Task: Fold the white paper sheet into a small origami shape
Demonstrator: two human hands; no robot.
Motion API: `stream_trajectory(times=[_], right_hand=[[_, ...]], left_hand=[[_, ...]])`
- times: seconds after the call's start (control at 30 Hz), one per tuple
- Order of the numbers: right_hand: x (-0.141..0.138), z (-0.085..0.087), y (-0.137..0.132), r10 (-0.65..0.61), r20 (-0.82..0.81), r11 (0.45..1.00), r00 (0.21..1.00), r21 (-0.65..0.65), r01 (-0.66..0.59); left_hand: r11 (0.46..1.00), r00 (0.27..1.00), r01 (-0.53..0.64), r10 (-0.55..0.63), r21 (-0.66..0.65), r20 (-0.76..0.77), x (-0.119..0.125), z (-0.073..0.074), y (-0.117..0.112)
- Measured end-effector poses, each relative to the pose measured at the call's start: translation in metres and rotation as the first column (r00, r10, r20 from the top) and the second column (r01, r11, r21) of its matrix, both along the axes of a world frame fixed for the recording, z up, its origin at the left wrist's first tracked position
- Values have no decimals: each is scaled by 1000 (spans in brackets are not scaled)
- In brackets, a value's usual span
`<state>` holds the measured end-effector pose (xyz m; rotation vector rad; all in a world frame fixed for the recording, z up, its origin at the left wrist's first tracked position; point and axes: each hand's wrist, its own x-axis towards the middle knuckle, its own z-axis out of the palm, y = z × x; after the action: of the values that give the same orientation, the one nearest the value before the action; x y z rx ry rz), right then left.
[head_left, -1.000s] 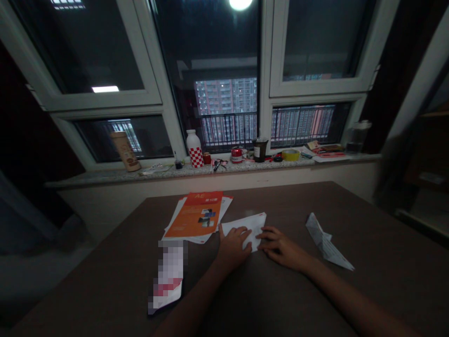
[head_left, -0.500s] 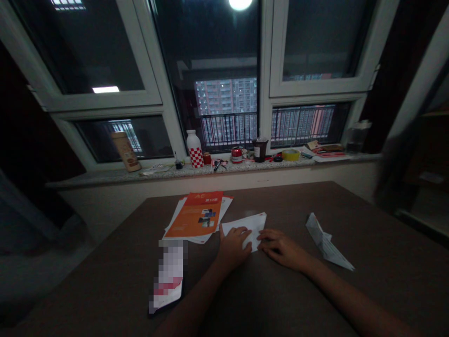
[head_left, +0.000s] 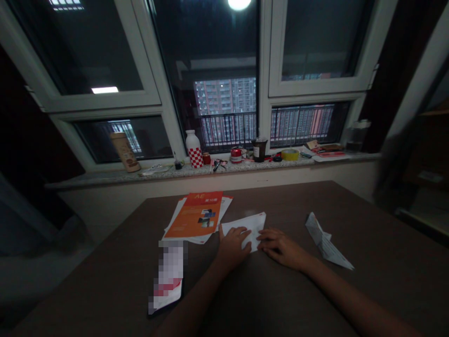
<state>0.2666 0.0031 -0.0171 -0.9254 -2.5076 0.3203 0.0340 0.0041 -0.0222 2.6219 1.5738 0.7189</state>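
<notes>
My worry from this end: the white paper (head_left: 257, 221) could skid or crease crooked if my left hand (head_left: 233, 245) presses too lightly while my right hand (head_left: 283, 249) pushes. It's on the table (head_left: 266, 299), under the left's flat, spread fingers; the right's bent fingertips sit at its right edge, can't tell if they're pinching.

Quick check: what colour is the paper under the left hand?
The paper is mostly white; the head view shows it best.
</notes>
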Motion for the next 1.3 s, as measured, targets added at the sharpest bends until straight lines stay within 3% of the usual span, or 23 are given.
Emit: stream_trajectory(times=[0.7, 1.3], right_hand=[[0, 1, 0, 17, -42, 999, 999, -45, -19], [1, 6, -1, 76, -3, 997, 997, -21, -76]], left_hand=[[999, 997, 25, -28, -33, -67, -3, -1, 5], [998, 998, -44, 42, -38, -49, 3, -1, 7]])
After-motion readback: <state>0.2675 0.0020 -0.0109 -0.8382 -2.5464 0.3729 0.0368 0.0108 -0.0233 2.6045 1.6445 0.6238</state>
